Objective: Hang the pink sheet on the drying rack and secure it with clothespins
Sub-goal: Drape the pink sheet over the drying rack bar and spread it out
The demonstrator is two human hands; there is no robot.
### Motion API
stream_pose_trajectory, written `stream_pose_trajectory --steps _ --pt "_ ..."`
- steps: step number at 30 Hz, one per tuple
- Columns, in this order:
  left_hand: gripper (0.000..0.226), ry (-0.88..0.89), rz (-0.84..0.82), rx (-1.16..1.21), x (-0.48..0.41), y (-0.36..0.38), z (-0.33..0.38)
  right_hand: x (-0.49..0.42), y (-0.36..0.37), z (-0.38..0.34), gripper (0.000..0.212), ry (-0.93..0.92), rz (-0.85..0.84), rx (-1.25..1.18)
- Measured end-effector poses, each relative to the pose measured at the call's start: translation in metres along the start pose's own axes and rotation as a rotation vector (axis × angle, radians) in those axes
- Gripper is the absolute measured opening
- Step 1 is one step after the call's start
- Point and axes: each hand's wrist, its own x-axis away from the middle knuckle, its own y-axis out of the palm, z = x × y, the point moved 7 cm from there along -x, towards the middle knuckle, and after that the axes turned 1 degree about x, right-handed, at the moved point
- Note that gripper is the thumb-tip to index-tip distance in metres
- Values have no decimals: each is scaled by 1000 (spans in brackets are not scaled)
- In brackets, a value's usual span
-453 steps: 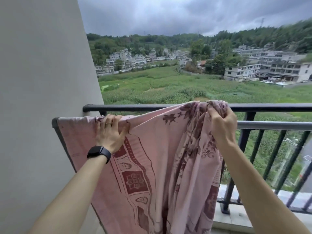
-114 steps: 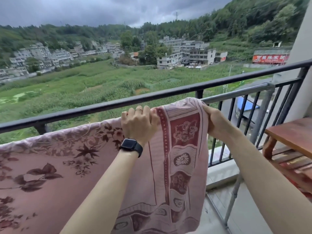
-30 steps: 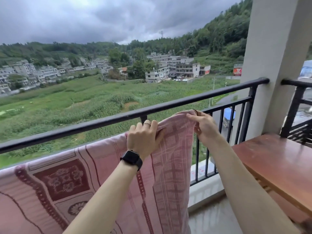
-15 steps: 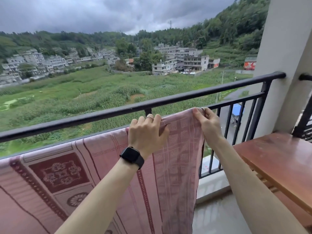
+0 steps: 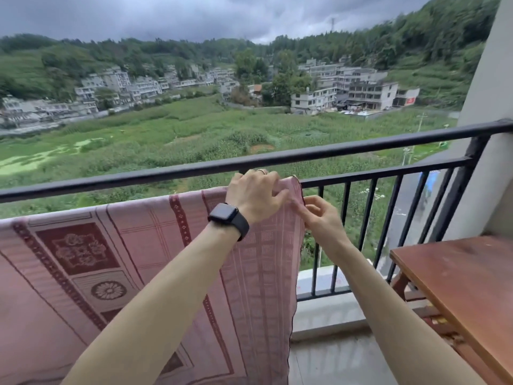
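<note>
Lowered from the top corner, the right hand (image 5: 319, 218) pinches the pink sheet (image 5: 138, 259) at its edge while the left hand (image 5: 255, 195) grips the top; spreading looks finished, so clothespins should come next.

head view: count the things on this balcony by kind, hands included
sheet: 1
hands: 2 (left hand, right hand)
watch: 1
ring: 1
table: 1
railing: 1
total: 7

Soft grey daylight falls from the cloudy sky (image 5: 194, 15) above the railing (image 5: 361, 147). Shadows are faint. The railing bows near the picture edges. Below it, the pink sheet (image 5: 138, 245) is evenly lit; the right hand (image 5: 322, 222) is blurry.
</note>
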Motion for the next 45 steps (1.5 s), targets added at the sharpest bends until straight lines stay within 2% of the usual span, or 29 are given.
stream_pose_trajectory --steps 2,4,6,9,11,12,14,16,19,21,23,26,29,31,35,36,38,41,45 --pt "27 -92 -31 116 -11 1 -4 -4 -13 -9 21 -71 68 9" --pt "26 -161 -16 185 -14 2 -7 -4 -11 -9 23 -62 10 56" --pt "27 -165 -6 173 -12 3 -7 -2 -3 4 42 13 -64 115" --pt "28 -152 13 194 -10 4 -8 -1 -2 17 72 67 -68 132" --pt "25 -134 22 209 -13 4 -5 -2 4 24 79 109 -165 99" --pt "23 -119 16 202 -15 5 -1 0 11 27 73 127 -245 109" --pt "21 -78 -22 151 -19 7 7 0 20 37 44 129 -351 187" --pt "20 -56 -48 119 -23 9 14 -2 16 47 30 92 -294 224" --pt "19 -77 22 216 -23 8 14 -2 -2 52 45 28 -130 189" --pt "18 -83 60 247 -22 8 15 -1 -13 52 43 -20 -45 157" --pt "18 -78 50 196 -22 9 17 1 -12 55 37 -8 -84 147" --pt "19 -92 33 155 -22 9 14 12 8 74 39 125 -314 206" --pt "20 -105 15 226 -24 10 11 12 5 87 26 127 -255 220" --pt "17 -98 -18 292 -28 11 13 10 2 83 34 123 -236 227" --pt "17 -33 -97 405 -36 13 19 -1 1 46 65 123 -224 -58" --pt "18 -28 -120 408 -38 14 19 -6 -3 32 64 112 -192 -119" --pt "17 -21 -140 417 -39 14 20 -17 -10 7 47 48 -137 -156" --pt "14 0 -108 435 -40 8 22 -27 -16 -20 17 -105 -72 -10" --pt "8 -13 -120 481 -38 0 18 -32 -17 -21 12 -134 -69 46"
